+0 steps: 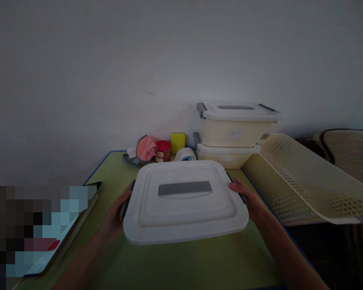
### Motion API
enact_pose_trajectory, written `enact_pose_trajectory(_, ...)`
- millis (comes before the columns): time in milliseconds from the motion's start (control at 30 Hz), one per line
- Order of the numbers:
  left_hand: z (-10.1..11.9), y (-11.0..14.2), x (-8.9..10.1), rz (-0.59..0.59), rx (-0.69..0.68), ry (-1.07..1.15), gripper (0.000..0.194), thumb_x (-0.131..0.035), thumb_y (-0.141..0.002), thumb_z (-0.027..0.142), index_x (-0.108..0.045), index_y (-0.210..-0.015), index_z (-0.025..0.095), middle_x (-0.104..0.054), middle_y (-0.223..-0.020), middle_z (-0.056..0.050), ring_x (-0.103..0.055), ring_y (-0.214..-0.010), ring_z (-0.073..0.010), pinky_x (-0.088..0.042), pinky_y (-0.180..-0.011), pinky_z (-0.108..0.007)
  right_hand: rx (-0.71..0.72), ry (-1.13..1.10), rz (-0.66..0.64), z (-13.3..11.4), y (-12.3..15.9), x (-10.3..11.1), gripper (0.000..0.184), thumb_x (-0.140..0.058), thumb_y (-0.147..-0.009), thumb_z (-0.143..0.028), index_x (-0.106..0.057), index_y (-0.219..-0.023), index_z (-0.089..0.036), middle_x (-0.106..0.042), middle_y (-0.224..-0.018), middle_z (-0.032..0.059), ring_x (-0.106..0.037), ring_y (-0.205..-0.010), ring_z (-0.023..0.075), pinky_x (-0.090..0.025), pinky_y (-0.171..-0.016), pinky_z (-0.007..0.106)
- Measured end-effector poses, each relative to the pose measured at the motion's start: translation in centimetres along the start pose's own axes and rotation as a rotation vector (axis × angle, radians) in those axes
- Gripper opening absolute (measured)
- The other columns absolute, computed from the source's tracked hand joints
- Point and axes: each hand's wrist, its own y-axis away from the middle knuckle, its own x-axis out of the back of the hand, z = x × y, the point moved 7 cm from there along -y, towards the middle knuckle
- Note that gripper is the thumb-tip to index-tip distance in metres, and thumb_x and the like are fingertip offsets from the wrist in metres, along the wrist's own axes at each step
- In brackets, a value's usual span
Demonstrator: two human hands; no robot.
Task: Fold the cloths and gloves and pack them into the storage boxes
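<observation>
A white lidded storage box [184, 213] with a grey lid handle is in the middle of the head view, over the green table. My left hand [116, 213] grips its left side by the dark grey latch, fingers partly hidden behind the edge. On the opposite side my right hand [245, 195] is closed around the other latch, thumb on the lid's edge. The lid covers most of the box's body, so its contents cannot be seen. Whether its base touches the table is also hidden.
Two lidded cream boxes [232, 133] are stacked at the back right. Beside them a large perforated basket [317, 181] stands right of the green table [181, 266]. Along the wall lie a pink cloth [146, 148], a red container [163, 151], a yellow block [178, 143] and a white item [185, 154].
</observation>
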Motion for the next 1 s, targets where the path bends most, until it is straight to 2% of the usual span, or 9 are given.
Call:
enact_pose_trajectory(100,-0.2,0.3,1.5,0.051,-0.029,-0.114,0.07,-0.06,-0.068,0.058,-0.046,-0.13,0.027,-0.061,-0.122,-0.003,-0.054,-0.114,-0.0305,-0.051,-0.085,-0.036,0.076,0.076,0.092,-0.2,0.3,1.4,0.063,-0.06,-0.066,-0.058,-0.057,-0.117,-0.021,-0.067,-0.105,0.0094,-0.065,-0.088,0.0259,-0.053,-0.07,0.034)
enact_pose_trajectory(167,1.1,1.3,2.7,0.098,-0.151,-0.242,0.067,-0.057,-0.074,0.055,-0.041,-0.133,0.027,-0.055,-0.128,-0.005,-0.05,-0.119,-0.029,-0.045,-0.094,-0.039,0.193,0.185,0.195,-0.7,1.4,2.7,0.062,-0.057,-0.072,-0.058,-0.052,-0.123,-0.023,-0.063,-0.114,0.0095,-0.061,-0.098,0.0258,-0.052,-0.076,0.037)
enact_pose_trajectory(233,2.8,3.1,3.0,0.104,-0.321,-0.362,0.054,-0.052,-0.08,0.05,-0.045,-0.13,0.031,-0.052,-0.132,-0.002,-0.043,-0.125,-0.0266,-0.034,-0.105,-0.04,0.345,0.316,0.254,-1.5,3.1,3.6,0.057,-0.055,-0.076,-0.055,-0.05,-0.125,-0.026,-0.058,-0.123,0.0099,-0.056,-0.11,0.0266,-0.049,-0.085,0.039)
enact_pose_trajectory(367,4.5,6.8,1.3,0.04,-0.537,-0.584,0.044,-0.047,-0.083,0.045,-0.047,-0.127,0.041,-0.045,-0.138,0.008,-0.032,-0.133,-0.0244,-0.015,-0.114,-0.041,0.524,0.586,0.208,-2.2,7.1,2.8,0.05,-0.058,-0.078,-0.047,-0.055,-0.124,-0.028,-0.055,-0.129,0.0071,-0.047,-0.122,0.0289,-0.036,-0.102,0.046)
enact_pose_trajectory(467,4.1,8.1,-0.3,0.011,-0.59,-0.639,0.049,-0.045,-0.082,0.047,-0.04,-0.131,0.043,-0.04,-0.142,0.009,-0.03,-0.134,-0.0246,-0.011,-0.115,-0.042,0.563,0.672,0.192,-2.2,8.9,1.5,0.05,-0.06,-0.078,-0.041,-0.053,-0.127,-0.028,-0.053,-0.131,0.0065,-0.046,-0.123,0.0289,-0.038,-0.102,0.046)
enact_pose_trajectory(633,3.1,8.0,-0.7,0.038,-0.56,-0.675,0.057,-0.05,-0.081,0.046,-0.034,-0.135,0.043,-0.034,-0.145,0.008,-0.029,-0.135,-0.0257,-0.011,-0.114,-0.044,0.579,0.635,0.253,-1.2,9.2,0.7,0.053,-0.06,-0.079,-0.038,-0.049,-0.13,-0.028,-0.049,-0.135,0.0052,-0.043,-0.125,0.0273,-0.038,-0.103,0.044)
enact_pose_trajectory(800,3.9,8.2,-0.6,0.06,-0.588,-0.721,0.059,-0.052,-0.08,0.049,-0.033,-0.136,0.044,-0.035,-0.145,0.008,-0.031,-0.134,-0.0283,-0.013,-0.113,-0.047,0.613,0.556,0.292,-0.3,9.1,1.3,0.055,-0.058,-0.081,-0.04,-0.046,-0.133,-0.027,-0.045,-0.138,0.0051,-0.04,-0.128,0.0279,-0.034,-0.105,0.045)
enact_pose_trajectory(900,5.5,8.2,-0.7,0.065,-0.652,-0.776,0.061,-0.05,-0.081,0.049,-0.028,-0.137,0.044,-0.032,-0.146,0.009,-0.029,-0.134,-0.0286,-0.014,-0.113,-0.048,0.656,0.499,0.32,-1.7,9.2,1.6,0.057,-0.059,-0.081,-0.039,-0.043,-0.135,-0.026,-0.043,-0.139,0.0051,-0.039,-0.128,0.0284,-0.033,-0.106,0.046)
enact_pose_trajectory(1000,7.6,7.1,-1.4,0.034,-0.685,-0.824,0.064,-0.052,-0.081,0.048,-0.027,-0.139,0.041,-0.031,-0.147,0.007,-0.029,-0.134,-0.0283,-0.017,-0.113,-0.049,0.754,0.375,0.341,-4.8,9.1,1.7,0.054,-0.059,-0.082,-0.034,-0.043,-0.134,-0.031,-0.045,-0.139,0.0016,-0.041,-0.127,0.026,-0.035,-0.105,0.042)
